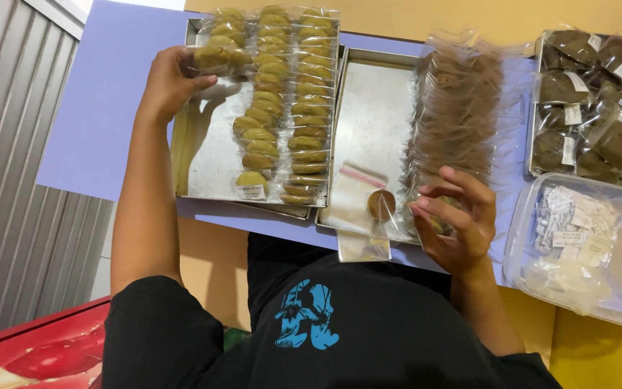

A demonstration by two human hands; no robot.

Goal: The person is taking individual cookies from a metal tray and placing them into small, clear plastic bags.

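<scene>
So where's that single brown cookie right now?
The brown cookie lies in a clear bag at the near edge of the middle tray, just left of the right hand.
</scene>
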